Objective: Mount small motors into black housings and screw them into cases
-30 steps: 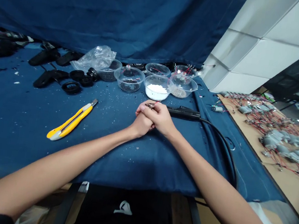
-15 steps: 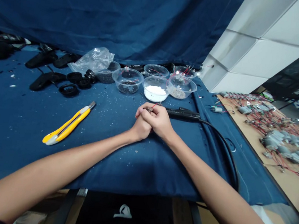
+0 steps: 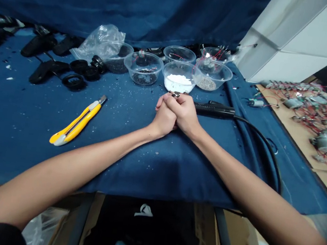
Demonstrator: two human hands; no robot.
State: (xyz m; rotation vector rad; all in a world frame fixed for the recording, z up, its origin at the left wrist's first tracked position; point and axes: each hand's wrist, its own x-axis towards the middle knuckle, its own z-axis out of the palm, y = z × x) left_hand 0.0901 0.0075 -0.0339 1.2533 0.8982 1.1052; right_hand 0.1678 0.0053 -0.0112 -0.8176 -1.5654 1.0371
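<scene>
My left hand (image 3: pixel 165 117) and my right hand (image 3: pixel 186 115) are pressed together above the blue cloth. The fingers of both are closed around a small metallic part (image 3: pixel 176 94), of which only a dark, shiny bit shows at the top between the thumbs. The rest of it is hidden, so its kind is unclear. Just right of my right hand lies a black handled tool (image 3: pixel 215 110) with a thick cable (image 3: pixel 261 135). Directly beyond my hands stands a clear bowl of white pieces (image 3: pixel 179 84).
A yellow utility knife (image 3: pixel 77 122) lies at left. Behind it are black plastic parts (image 3: pixel 49 69) and a clear plastic bag (image 3: pixel 100 43). More clear bowls (image 3: pixel 144 66) hold small parts. On the right, a board (image 3: pixel 301 133) carries many small motors with red wires (image 3: pixel 325 138).
The view has tilted down and shifted slightly, so the table things appear higher. My hands stay clasped on the small part; the red wire visible above them before no longer shows.
</scene>
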